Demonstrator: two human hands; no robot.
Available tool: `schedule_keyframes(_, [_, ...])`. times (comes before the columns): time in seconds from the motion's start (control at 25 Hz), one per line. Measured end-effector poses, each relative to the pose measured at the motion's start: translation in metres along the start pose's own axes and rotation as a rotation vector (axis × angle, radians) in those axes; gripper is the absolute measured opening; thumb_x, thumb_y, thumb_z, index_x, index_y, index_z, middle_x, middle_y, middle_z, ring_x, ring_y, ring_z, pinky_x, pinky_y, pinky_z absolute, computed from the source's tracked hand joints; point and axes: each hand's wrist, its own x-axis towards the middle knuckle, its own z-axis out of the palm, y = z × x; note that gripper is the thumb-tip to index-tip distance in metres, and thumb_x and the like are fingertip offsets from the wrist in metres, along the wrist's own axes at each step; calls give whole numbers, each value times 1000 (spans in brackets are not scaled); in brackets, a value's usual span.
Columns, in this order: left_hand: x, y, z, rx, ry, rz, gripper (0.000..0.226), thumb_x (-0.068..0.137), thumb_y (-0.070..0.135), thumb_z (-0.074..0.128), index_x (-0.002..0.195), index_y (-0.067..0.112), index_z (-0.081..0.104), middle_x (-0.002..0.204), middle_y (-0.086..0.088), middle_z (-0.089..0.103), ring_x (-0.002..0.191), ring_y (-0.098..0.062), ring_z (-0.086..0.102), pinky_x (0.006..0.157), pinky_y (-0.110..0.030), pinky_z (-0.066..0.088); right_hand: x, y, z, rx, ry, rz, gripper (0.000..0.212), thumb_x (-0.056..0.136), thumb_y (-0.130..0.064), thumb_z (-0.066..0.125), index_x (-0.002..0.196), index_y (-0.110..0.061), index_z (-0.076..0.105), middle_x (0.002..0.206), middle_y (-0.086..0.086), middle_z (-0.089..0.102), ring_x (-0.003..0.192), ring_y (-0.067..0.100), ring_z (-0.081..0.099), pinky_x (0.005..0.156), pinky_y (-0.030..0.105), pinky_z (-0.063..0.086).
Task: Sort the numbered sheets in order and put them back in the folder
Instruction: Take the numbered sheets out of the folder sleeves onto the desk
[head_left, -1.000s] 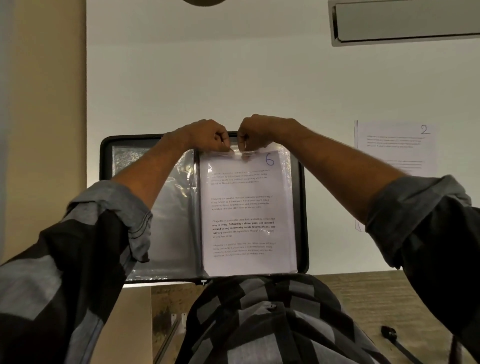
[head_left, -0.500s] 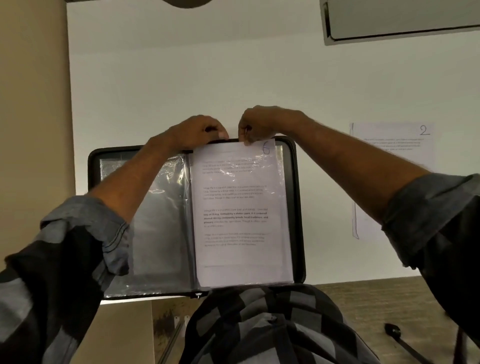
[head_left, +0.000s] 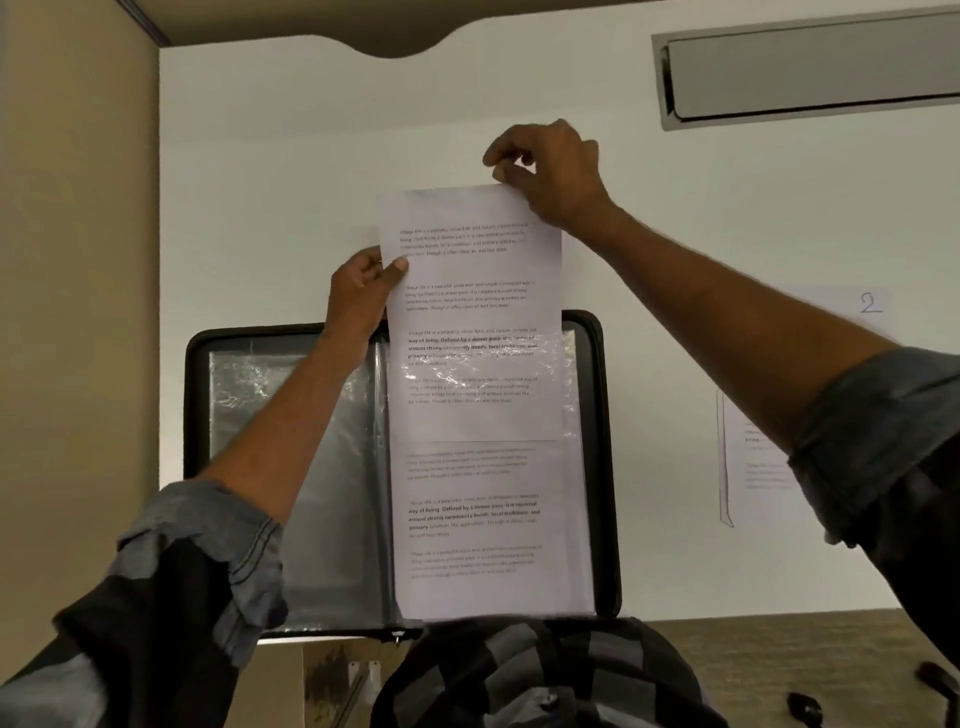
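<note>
R hand (head_left: 550, 176) pinches the 1 o'clock corner of a printed sheet (head_left: 478, 312) betw. thumb and fingers. L hand (head_left: 363, 291) grips the same sheet at its 9 o'clock edge, thumb laid on the face of the paper. Sheet stands lengthwise over the white table (head_left: 260, 208), top half clear of the black zip folder (head_left: 609, 467), lower part under the clear sleeve (head_left: 574, 415) on the folder's R page, plastic glinting across the text. At 6 o'clock from the sheet's bottom edge, a 2nd printed page (head_left: 483, 519) shows through the plastic. Folder lies open at 6 o'clock in view, its near edge just beside the person's checked shirt (head_left: 519, 675); L page carries more clear sleeves (head_left: 311, 441). At 3 o'clock, well apart from the folder, a sheet marked "2" (head_left: 758, 467) lies flat on the table, partly behind the R forearm. At 1 o'clock, a grey slot (head_left: 810, 67) sits in the tabletop.
</note>
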Motion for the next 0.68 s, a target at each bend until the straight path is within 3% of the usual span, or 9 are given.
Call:
schedule_keyframes(0.08, [-1,0,0,-79,52,4,26,96,17,70,120,6,67,103,2,76,93,-12,72,85,-35,61,-10,10,5,291,108,145,55,86,-39,73,137,-26,58,130,-11,62,122,14,56,105,46,44])
schedule_keyframes(0.16, [4,6,1,-160,95,1,18,96,19,71,114,14,70,104,1,77,91,-13,72,83,-38,62,-37,20,12,578,0,344,81,86,-33,80,152,-16,37,147,4,49,129,20,53,110,41,45])
schedule_keyframes(0.24, [14,16,-1,-228,119,25,23,95,17,72,118,12,70,110,-3,77,97,-16,73,88,-39,61,-68,27,19,683,-221,439,69,88,-25,80,146,-12,46,137,6,60,119,22,64,105,43,52])
schedule_keyframes(0.32, [23,25,-2,-244,145,46,32,95,14,72,125,8,66,115,-5,75,101,-16,72,92,-36,60,-89,30,25,726,-308,432,32,91,-15,76,121,-8,65,118,10,73,107,24,72,96,46,58])
schedule_keyframes(0.4, [24,29,-2,-221,143,28,36,95,12,71,129,11,62,116,-4,72,103,-14,70,96,-35,58,-95,28,25,762,-210,436,17,93,-9,73,109,-8,71,109,10,76,100,23,74,91,45,60])
schedule_keyframes(0.56, [-9,11,-6,-170,33,-98,40,98,19,69,137,16,59,123,-4,71,112,-24,69,96,-42,58,-86,7,6,760,-17,376,19,93,-11,72,113,-10,72,110,5,77,99,20,75,92,45,60])
schedule_keyframes(0.68, [-29,11,-4,-205,59,-24,41,97,12,68,137,13,60,120,-5,73,109,-21,71,89,-38,61,-85,-13,-15,738,58,294,18,94,-13,72,111,-10,72,110,5,77,97,19,76,90,41,61])
